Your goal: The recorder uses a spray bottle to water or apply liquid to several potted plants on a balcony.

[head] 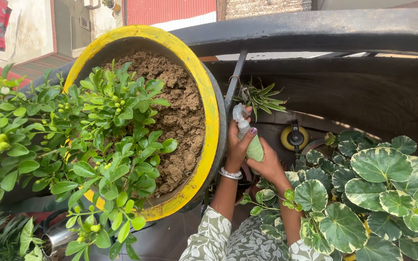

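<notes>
A green spray bottle [252, 145] is gripped between both hands beside a yellow-rimmed pot [208, 96] of soil: the left hand [238, 142] is wrapped around its neck, the right hand [267, 164] closed around its body, above variegated leaves [378, 193].

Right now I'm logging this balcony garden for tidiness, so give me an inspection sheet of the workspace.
Surface: dark tiled floor, partly shaded.
Job's things: green plastic spray bottle with white trigger head, held in both hands.
Clutter: shiny metal vessel under the leaves at lower left.
Hands: left hand wraps the bottle's neck; right hand cups its base.
Cables: nothing seen.
Surroundings: big yellow-rimmed pot of brown soil with a leafy green shrub; variegated round-leaved plant; dark curved railing.
</notes>
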